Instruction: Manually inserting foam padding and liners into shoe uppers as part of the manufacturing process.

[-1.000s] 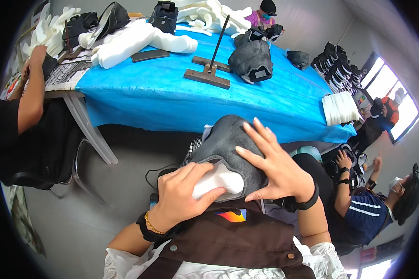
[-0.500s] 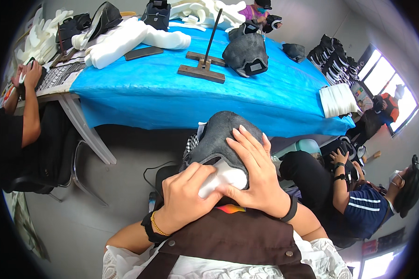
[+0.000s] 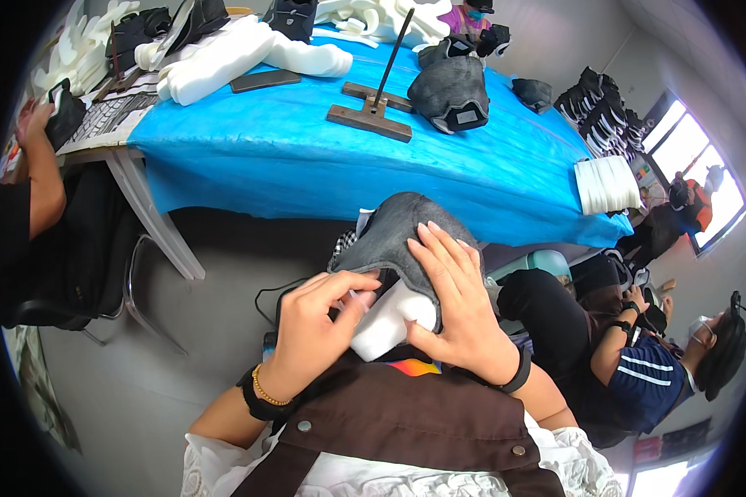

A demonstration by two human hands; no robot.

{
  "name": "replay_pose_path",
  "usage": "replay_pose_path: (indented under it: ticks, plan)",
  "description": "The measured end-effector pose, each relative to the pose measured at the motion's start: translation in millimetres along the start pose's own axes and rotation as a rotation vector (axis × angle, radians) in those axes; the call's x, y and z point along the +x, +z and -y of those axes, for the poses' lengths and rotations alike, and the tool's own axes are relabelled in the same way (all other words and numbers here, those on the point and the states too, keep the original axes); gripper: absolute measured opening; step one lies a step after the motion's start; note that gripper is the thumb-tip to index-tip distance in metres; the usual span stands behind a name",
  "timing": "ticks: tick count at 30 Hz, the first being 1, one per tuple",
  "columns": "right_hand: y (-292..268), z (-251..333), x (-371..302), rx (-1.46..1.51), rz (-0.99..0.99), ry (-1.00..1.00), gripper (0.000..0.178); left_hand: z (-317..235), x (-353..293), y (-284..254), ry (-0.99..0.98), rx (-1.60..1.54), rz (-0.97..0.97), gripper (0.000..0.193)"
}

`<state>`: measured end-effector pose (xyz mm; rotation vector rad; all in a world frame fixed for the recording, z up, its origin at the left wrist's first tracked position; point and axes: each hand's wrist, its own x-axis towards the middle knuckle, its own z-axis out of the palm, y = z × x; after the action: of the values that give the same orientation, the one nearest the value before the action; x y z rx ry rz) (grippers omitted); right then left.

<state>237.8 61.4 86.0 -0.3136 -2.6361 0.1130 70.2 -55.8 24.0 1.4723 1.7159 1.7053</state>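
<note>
In front of my torso is a dark grey fabric cover point(image 3: 398, 228), rounded, with an opening toward me. A smooth white foam piece point(image 3: 383, 327) pokes out of this opening. My left hand point(image 3: 319, 319) is closed in a pinch at the left edge of the opening, where thumb and fingertips meet by the cloth; the pinched spot is partly hidden. My right hand point(image 3: 464, 311) lies along the cover's right side, fingers stretched over the cloth. Its thumb presses the foam's right end, so the cover and foam sit between thumb and fingers.
A blue-covered table point(image 3: 249, 149) stands ahead, bearing a wooden stand with an upright rod point(image 3: 373, 120), a similar grey cover point(image 3: 452, 91), white foam pieces point(image 3: 215, 62) and a white stack point(image 3: 607, 182). One co-worker point(image 3: 655, 373) sits at right, another point(image 3: 41, 182) at left.
My left hand has shifted off the foam, up and left to the opening's edge, leaving more foam showing. The right hand stays in place. At left, the co-worker's dark piece is now raised.
</note>
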Motion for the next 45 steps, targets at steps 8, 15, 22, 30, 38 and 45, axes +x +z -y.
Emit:
replay_pose_path:
  ticks: [8,15,22,30,38,45]
  plan:
    - [9.0,-6.9,-7.2,0.042,-0.08,0.045,0.076,0.9,3.6,-0.4,0.37,0.176,0.068,0.031]
    - [11.3,1.7,-5.4,-0.027,-0.001,-0.024,0.078,7.1,-9.0,6.5,0.178,0.274,0.377,0.043]
    - [12.3,8.2,-5.2,-0.07,0.072,-0.024,0.08,18.1,-8.1,7.6,0.15,0.173,0.174,0.034]
    - [13.2,6.6,-8.1,-0.081,0.041,-0.023,0.076,35.8,-6.7,15.3,0.382,0.329,0.039,0.03]
    - [15.9,12.4,0.9,-0.151,0.115,-0.056,0.078,31.9,-3.9,19.8,0.17,0.008,-0.109,0.007]
    - [14.9,19.6,-1.7,-0.172,0.112,-0.068,0.078,33.1,-5.0,21.5,0.168,0.055,-0.152,0.009]
